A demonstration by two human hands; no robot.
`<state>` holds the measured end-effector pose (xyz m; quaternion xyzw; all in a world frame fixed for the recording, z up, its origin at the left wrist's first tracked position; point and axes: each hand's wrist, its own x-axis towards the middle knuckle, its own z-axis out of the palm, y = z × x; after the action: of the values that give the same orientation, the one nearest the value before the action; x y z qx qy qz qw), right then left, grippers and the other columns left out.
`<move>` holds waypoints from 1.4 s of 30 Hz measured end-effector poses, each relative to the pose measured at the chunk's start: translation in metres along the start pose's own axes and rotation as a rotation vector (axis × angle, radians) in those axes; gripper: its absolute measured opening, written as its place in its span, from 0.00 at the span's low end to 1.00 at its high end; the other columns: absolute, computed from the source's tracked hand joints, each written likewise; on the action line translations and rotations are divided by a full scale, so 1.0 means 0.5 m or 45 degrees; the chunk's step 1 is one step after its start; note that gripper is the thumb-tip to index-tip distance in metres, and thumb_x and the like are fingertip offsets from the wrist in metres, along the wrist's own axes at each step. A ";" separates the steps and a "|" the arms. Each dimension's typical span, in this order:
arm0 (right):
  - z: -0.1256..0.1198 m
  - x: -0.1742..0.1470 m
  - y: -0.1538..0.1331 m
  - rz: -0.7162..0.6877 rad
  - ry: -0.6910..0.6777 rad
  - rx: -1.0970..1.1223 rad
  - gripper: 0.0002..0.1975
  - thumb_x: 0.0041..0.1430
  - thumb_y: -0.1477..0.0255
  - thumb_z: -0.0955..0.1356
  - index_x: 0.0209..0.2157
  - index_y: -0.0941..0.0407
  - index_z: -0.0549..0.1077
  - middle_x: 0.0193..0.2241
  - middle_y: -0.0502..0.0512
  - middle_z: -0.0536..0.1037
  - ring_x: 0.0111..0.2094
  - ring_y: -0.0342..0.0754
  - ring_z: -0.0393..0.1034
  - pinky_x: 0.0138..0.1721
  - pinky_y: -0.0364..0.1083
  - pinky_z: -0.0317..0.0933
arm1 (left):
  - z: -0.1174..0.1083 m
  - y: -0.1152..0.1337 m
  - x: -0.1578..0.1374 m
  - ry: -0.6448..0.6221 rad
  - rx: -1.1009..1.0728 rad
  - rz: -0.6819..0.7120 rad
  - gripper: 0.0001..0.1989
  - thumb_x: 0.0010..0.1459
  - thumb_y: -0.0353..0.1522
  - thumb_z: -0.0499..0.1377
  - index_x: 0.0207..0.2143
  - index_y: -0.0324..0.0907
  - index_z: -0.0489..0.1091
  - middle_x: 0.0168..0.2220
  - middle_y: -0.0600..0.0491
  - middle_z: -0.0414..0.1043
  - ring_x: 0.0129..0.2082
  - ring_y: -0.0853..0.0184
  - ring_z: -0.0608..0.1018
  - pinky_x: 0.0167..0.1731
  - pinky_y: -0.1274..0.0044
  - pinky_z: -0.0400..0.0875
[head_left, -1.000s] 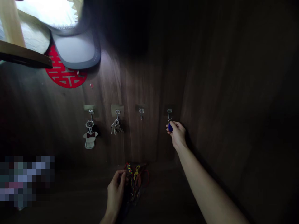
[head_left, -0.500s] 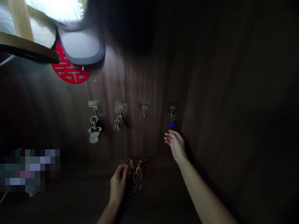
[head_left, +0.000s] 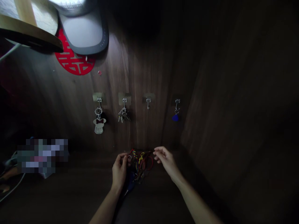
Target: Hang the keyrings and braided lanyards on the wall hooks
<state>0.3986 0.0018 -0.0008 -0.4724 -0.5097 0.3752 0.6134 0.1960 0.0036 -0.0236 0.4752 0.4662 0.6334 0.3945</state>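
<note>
My left hand (head_left: 119, 171) is closed, thumb against fingers, at a small metal key ring (head_left: 130, 157) beside a jumbled pile. The pile holds a beaded cord (head_left: 134, 153), a yellow knotted cord (head_left: 141, 158), a red cord loop (head_left: 151, 163) and a dark blue item (head_left: 131, 179), perhaps a key head. My right hand (head_left: 164, 158) is at the pile's right edge, fingers loosely bent and apart, with nothing plainly in them. On the wall, a blue pendant (head_left: 175, 118) hangs by its ring from the rightmost hook (head_left: 177, 102).
Another hook (head_left: 148, 102) is bare. A bunch of keys (head_left: 123, 115) and a mouse-shaped keychain (head_left: 99, 124) hang further left. A grey cap (head_left: 85, 35) covers part of a red paper cutout (head_left: 77, 66). At lower left lies a blurred-out item (head_left: 43, 157) near a white cable (head_left: 14, 189).
My right hand has come down and left from the blue pendant to the pile. The pendant stays on its hook. My left hand remains at the pile, where the dark blue item now shows.
</note>
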 end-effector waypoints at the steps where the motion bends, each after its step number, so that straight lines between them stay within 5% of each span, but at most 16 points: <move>1: 0.005 -0.006 0.011 -0.022 -0.033 -0.057 0.14 0.47 0.60 0.68 0.31 0.56 0.71 0.27 0.53 0.76 0.25 0.45 0.70 0.22 0.41 0.60 | -0.002 0.000 0.001 0.026 -0.019 -0.009 0.20 0.46 0.47 0.59 0.33 0.41 0.68 0.21 0.57 0.71 0.21 0.69 0.73 0.24 0.78 0.68; 6: 0.022 -0.043 0.043 -0.269 -0.256 -0.513 0.10 0.56 0.69 0.62 0.37 0.54 0.72 0.35 0.55 0.77 0.38 0.49 0.70 0.37 0.47 0.64 | -0.014 0.001 0.006 0.142 -0.030 -0.002 0.18 0.49 0.45 0.57 0.36 0.41 0.67 0.24 0.56 0.72 0.23 0.68 0.75 0.26 0.77 0.69; 10: 0.030 -0.064 0.033 -0.525 -0.526 -0.913 0.19 0.57 0.77 0.61 0.50 0.49 0.68 0.47 0.53 0.73 0.50 0.49 0.63 0.51 0.52 0.56 | -0.025 0.000 0.012 0.196 0.024 0.028 0.16 0.50 0.43 0.56 0.36 0.41 0.67 0.28 0.55 0.73 0.26 0.67 0.75 0.28 0.77 0.69; 15: 0.034 -0.067 0.023 -0.606 -0.714 -1.150 0.20 0.59 0.75 0.62 0.53 0.48 0.65 0.51 0.51 0.70 0.55 0.49 0.57 0.54 0.52 0.53 | -0.028 -0.005 0.018 0.127 0.117 0.039 0.13 0.52 0.39 0.54 0.37 0.41 0.67 0.31 0.52 0.75 0.30 0.65 0.77 0.32 0.75 0.70; 19: 0.020 -0.063 0.025 -0.600 -0.702 -1.170 0.16 0.60 0.75 0.61 0.49 0.49 0.69 0.49 0.52 0.72 0.52 0.48 0.61 0.52 0.50 0.55 | -0.021 -0.002 0.004 -0.042 0.386 0.196 0.10 0.56 0.36 0.51 0.38 0.42 0.68 0.34 0.52 0.76 0.35 0.64 0.77 0.38 0.74 0.69; 24: -0.001 -0.055 0.033 -0.578 -0.656 -1.200 0.13 0.60 0.77 0.61 0.43 0.50 0.73 0.40 0.52 0.76 0.44 0.48 0.66 0.46 0.48 0.57 | 0.001 0.001 -0.032 -0.584 0.802 0.534 0.13 0.58 0.29 0.50 0.44 0.46 0.69 0.42 0.52 0.74 0.43 0.64 0.74 0.44 0.72 0.66; 27: -0.007 -0.049 0.034 -0.542 -0.628 -1.250 0.13 0.59 0.78 0.61 0.41 0.50 0.73 0.38 0.51 0.76 0.43 0.47 0.67 0.45 0.48 0.57 | 0.012 -0.003 -0.046 -0.769 0.997 0.638 0.18 0.56 0.29 0.53 0.49 0.48 0.66 0.46 0.51 0.72 0.46 0.62 0.72 0.46 0.70 0.65; 42: -0.043 -0.026 0.041 -0.290 -0.372 -1.476 0.12 0.60 0.74 0.59 0.39 0.50 0.72 0.39 0.51 0.77 0.42 0.48 0.70 0.45 0.47 0.57 | -0.002 0.008 -0.031 -0.547 1.431 0.503 0.14 0.61 0.39 0.46 0.43 0.44 0.67 0.35 0.49 0.76 0.38 0.62 0.76 0.36 0.74 0.64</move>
<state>0.4174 -0.0093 -0.0250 -0.6156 -0.7572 0.0296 0.2163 0.1983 -0.0124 -0.0233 0.8033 0.5417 0.2431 0.0451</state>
